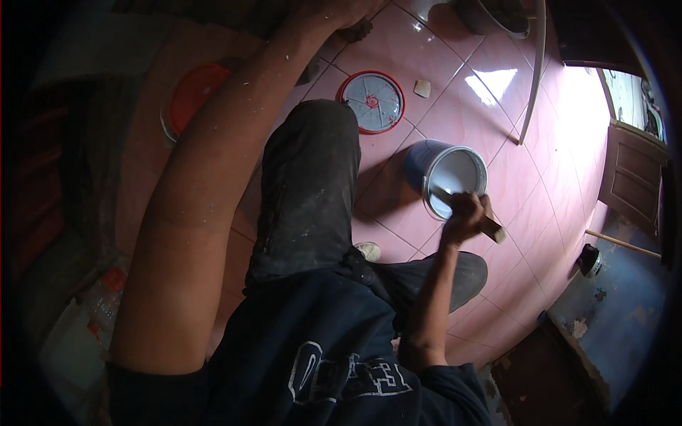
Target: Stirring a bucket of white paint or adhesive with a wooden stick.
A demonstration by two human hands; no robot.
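My right hand is closed around a flat wooden stick. The stick's far end reaches down into an open paint bucket. Pale bluish-white paint shows inside the bucket, which stands on the pink tiles by my bent knee. Stretched far forward, my left arm ends in my left hand at the upper edge; its fingers are dark and partly cut off, so their grip is unclear. Nearer the middle lies a round lid with a red rim, smeared with grey-white paint.
A small beige square piece lies beside the lid. Behind stands a dark basin, near a long white pole. Left of my arm is a red round container. A wooden door and thin stick are at right.
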